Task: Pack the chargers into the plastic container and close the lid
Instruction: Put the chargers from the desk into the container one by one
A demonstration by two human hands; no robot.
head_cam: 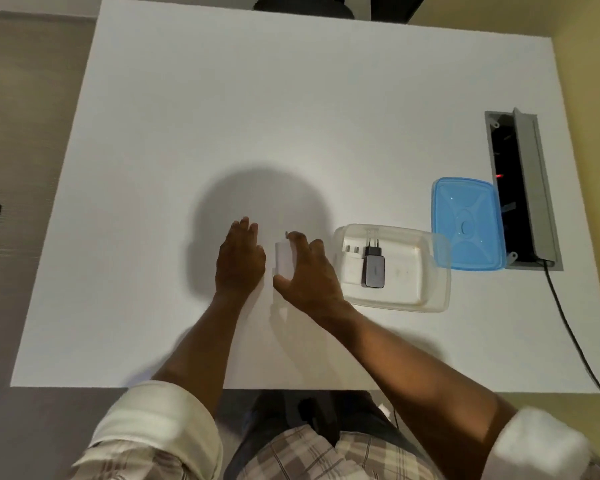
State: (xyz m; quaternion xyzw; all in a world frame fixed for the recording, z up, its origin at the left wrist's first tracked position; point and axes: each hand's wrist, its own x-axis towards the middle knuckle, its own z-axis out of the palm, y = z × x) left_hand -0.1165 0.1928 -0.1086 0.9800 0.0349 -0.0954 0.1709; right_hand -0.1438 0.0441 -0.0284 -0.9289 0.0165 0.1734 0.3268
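1. Head view: a small white block charger (284, 259) is gripped by the right hand (309, 275) between thumb and fingers, just left of the clear plastic container (430, 292).
2. The left hand (239, 261) is laid flat and open on the white table (222, 116).
3. A black charger (373, 270) and a white charger (351, 268) are seen inside the container; the blue plastic lid (468, 225) is overlapped by its far right corner.
4. The gripped charger is partly hidden by fingers.

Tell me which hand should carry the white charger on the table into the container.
Right. The right hand already has its fingers around the white charger and lies next to the open container. The left hand rests flat on the table, on the far side from the container.
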